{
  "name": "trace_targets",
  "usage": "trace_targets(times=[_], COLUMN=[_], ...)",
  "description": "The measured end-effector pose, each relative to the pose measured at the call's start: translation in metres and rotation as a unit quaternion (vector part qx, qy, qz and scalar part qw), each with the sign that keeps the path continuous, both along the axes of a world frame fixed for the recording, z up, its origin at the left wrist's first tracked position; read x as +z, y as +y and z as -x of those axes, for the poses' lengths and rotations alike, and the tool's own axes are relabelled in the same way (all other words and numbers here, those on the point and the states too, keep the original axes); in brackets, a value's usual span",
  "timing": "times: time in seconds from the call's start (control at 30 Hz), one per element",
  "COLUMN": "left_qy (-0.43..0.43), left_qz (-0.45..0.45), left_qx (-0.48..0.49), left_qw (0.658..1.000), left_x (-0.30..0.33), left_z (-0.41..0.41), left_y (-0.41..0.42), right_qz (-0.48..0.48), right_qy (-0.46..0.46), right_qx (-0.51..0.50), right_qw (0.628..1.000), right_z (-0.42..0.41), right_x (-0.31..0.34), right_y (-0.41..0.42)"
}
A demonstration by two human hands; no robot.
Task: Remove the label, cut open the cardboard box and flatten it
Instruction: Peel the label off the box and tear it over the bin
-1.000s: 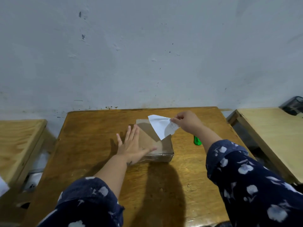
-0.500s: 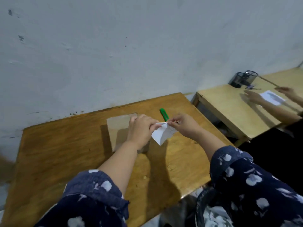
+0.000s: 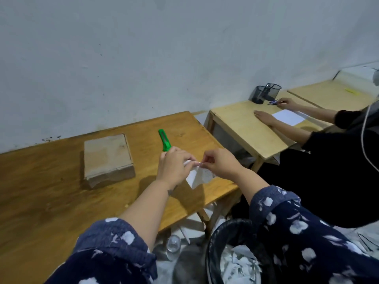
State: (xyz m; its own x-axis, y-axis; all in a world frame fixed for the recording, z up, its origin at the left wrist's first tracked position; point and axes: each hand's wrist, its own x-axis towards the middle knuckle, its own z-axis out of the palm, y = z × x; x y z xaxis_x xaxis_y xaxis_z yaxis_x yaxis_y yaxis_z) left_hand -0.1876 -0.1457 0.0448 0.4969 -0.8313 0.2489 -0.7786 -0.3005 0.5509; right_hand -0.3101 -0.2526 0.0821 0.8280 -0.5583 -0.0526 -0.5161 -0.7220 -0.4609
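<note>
A closed brown cardboard box [image 3: 107, 158] lies flat on the wooden table [image 3: 51, 197], bare of any label on top. The white label [image 3: 200, 177] hangs off the box, folded, above the table's right front corner. My left hand [image 3: 174, 166] and my right hand [image 3: 221, 163] both pinch its upper edge, fingertips almost touching. A green utility knife [image 3: 164, 140] lies on the table just behind my left hand, to the right of the box.
A black waste bin [image 3: 235, 257] holding crumpled white paper stands on the floor below my hands, with a clear bottle [image 3: 173, 247] beside it. At the right, another person's hands [image 3: 266, 117] rest on a lighter table [image 3: 242, 124] with a sheet of paper and a mesh pen holder [image 3: 264, 94].
The label has come fully off the box. Both hands carried it to the right, away from the box, and my view has swung right and down toward the bin.
</note>
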Motion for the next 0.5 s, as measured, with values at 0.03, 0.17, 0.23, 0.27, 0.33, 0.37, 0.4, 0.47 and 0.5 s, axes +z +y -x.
trace_targets(times=[0.03,0.17,0.23,0.27,0.33,0.37,0.4,0.47,0.5], left_qy=[0.03,0.226,0.325,0.382,0.45,0.458,0.458,0.442,0.434], left_qz=[-0.013,-0.028,0.0,0.02,0.064,0.087,0.114,0.171,0.184], left_qx=[0.015,0.101,0.16,0.199,0.275,0.302,0.332,0.381,0.387], left_qw=[0.999,0.969,0.932,0.902,0.847,0.832,0.817,0.794,0.793], left_x=[-0.003,-0.014,-0.018,-0.017,-0.02,-0.022,-0.02,-0.015,-0.014], left_z=[0.014,0.072,0.099,0.11,0.12,0.122,0.122,0.122,0.122], left_y=[-0.004,-0.017,-0.021,-0.019,-0.009,0.0,0.011,0.029,0.036], right_qz=[0.0,0.043,0.062,0.064,0.054,0.037,0.01,-0.07,-0.118], right_qy=[-0.009,-0.064,-0.098,-0.109,-0.129,-0.141,-0.149,-0.15,-0.155], right_qx=[0.01,0.044,0.054,0.06,0.068,0.062,0.048,0.017,0.008], right_qw=[1.0,0.996,0.992,0.99,0.988,0.987,0.988,0.986,0.981], right_z=[0.013,0.064,0.086,0.096,0.115,0.124,0.133,0.148,0.153], right_x=[-0.004,-0.024,-0.03,-0.032,-0.036,-0.037,-0.037,-0.033,-0.029], right_y=[-0.003,-0.012,-0.013,-0.012,-0.01,-0.01,-0.012,-0.016,-0.016])
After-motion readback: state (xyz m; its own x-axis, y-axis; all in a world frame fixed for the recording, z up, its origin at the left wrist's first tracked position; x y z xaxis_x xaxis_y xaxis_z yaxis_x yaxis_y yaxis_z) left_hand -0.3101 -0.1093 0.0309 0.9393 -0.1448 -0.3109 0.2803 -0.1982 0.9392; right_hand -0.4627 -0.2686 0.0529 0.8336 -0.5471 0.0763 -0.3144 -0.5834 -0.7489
